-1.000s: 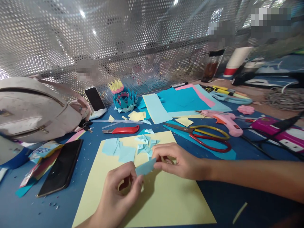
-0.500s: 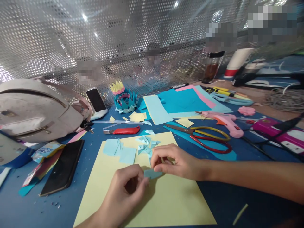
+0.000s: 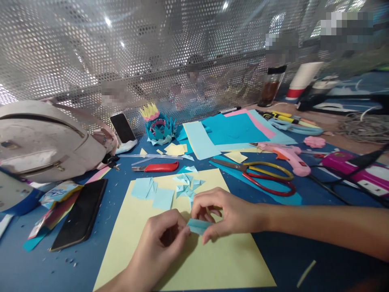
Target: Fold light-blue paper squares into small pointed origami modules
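A small folded piece of light blue paper (image 3: 199, 226) is held between my two hands over a large pale yellow sheet (image 3: 234, 261). My left hand (image 3: 165, 239) pinches its left end between thumb and forefinger. At the other end, my right hand (image 3: 223, 213) has the paper between its thumb and fingers, with the thumb lower and apart from the forefinger. Just beyond my hands lie several folded light blue pieces (image 3: 186, 187) and flat light blue squares (image 3: 163, 198).
Behind the sheet lies a red utility knife (image 3: 161, 166); scissors (image 3: 267, 172) and a pink glue gun (image 3: 287, 155) are to its right. A black phone (image 3: 79, 215) and a backpack (image 3: 45, 142) occupy the left. A blue paper lotus (image 3: 160, 129) stands at the back.
My right thumb has come down and away from the forefinger, showing more of the paper. The folded piece has tilted and shifted slightly right. My left hand has barely moved.
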Demonstrator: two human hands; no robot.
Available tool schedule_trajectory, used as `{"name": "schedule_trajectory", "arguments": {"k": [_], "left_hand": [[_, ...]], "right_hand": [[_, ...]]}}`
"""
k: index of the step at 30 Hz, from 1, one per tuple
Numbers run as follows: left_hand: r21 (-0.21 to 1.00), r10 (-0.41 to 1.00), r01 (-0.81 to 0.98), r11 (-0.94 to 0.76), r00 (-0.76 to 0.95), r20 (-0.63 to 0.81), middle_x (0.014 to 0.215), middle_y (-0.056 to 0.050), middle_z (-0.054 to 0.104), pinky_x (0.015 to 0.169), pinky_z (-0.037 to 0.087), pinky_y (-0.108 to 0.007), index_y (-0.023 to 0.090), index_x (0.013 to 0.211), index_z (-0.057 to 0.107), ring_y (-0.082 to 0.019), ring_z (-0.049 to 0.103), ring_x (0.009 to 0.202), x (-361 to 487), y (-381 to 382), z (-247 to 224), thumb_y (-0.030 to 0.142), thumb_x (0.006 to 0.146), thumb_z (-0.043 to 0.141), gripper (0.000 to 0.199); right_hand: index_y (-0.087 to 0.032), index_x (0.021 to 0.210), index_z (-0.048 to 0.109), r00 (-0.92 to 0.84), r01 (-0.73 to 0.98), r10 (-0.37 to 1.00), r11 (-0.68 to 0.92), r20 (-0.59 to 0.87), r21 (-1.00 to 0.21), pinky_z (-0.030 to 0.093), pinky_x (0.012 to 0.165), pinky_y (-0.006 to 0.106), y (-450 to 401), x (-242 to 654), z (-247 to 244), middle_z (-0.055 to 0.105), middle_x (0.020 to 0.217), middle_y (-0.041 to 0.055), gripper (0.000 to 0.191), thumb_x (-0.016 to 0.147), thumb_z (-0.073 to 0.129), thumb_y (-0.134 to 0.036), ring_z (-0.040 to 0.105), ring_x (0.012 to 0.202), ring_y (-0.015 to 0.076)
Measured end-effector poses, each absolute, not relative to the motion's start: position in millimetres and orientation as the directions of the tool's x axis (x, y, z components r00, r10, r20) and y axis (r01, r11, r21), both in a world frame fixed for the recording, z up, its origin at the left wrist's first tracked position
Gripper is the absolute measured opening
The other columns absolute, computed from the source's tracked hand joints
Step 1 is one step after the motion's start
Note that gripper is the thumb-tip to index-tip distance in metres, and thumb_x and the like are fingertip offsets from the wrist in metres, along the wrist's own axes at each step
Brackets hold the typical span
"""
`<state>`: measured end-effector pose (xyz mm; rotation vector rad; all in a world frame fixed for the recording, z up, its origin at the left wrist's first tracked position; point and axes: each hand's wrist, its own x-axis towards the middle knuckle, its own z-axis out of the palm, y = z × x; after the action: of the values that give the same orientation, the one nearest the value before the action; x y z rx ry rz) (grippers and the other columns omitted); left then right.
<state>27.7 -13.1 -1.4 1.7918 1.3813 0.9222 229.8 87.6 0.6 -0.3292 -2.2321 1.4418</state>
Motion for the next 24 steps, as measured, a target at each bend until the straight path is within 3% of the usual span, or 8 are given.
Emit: {"name": "schedule_trajectory", "arguments": {"k": [8,15,20,24], "left_hand": [[0.802,0.94,0.506,-0.318,0.278,0.197,0.058,0.002,0.05,0.048,0.025,-0.017,0.017,0.063,0.052,-0.007,0.039,0.05,30.9,-14.5,0.8,0.03,0.091,0.055,0.031],[0.79,0.914,0.494,-0.363,0.353,0.199,0.063,0.001,0.056,0.05,0.028,-0.018,0.018,0.07,0.057,-0.008,0.043,0.052,30.4,-15.8,-2.1,0.027,0.093,0.056,0.025],[0.804,0.886,0.459,-0.379,0.431,0.172,0.07,0.0,0.063,0.054,0.033,-0.019,0.02,0.08,0.062,-0.01,0.051,0.057,30.5,-18.6,0.0,0.04,0.098,0.056,0.028],[0.779,0.862,0.456,-0.43,0.465,0.203,0.07,0.001,0.059,0.054,0.029,-0.02,0.02,0.08,0.059,-0.009,0.045,0.056,31.3,-19.1,-0.4,0.05,0.095,0.061,0.034]], "right_hand": [[-0.016,0.077,0.063,-0.906,0.021,0.353,0.588,0.232,-0.809,0.029,0.052,0.022,87.6,228.0,-9.8,0.053,0.064,-0.0042,0.065,0.072,0.07,-0.08,0.042,0.056,0.0079],[-0.018,0.07,0.055,-0.91,-0.035,0.291,0.655,0.294,-0.755,0.025,0.051,0.022,87.0,226.0,-14.4,0.053,0.062,-0.0053,0.066,0.073,0.068,-0.082,0.039,0.053,0.0067],[-0.017,0.07,0.056,-0.908,-0.049,0.279,0.67,0.313,-0.74,0.025,0.051,0.022,87.4,226.7,-12.4,0.049,0.063,-0.0058,0.065,0.077,0.066,-0.081,0.04,0.053,0.0065],[-0.017,0.074,0.062,-0.894,-0.104,0.264,0.666,0.363,-0.738,0.025,0.051,0.021,88.3,227.2,-12.8,0.052,0.064,-0.0051,0.06,0.082,0.065,-0.077,0.044,0.055,0.006]]}}
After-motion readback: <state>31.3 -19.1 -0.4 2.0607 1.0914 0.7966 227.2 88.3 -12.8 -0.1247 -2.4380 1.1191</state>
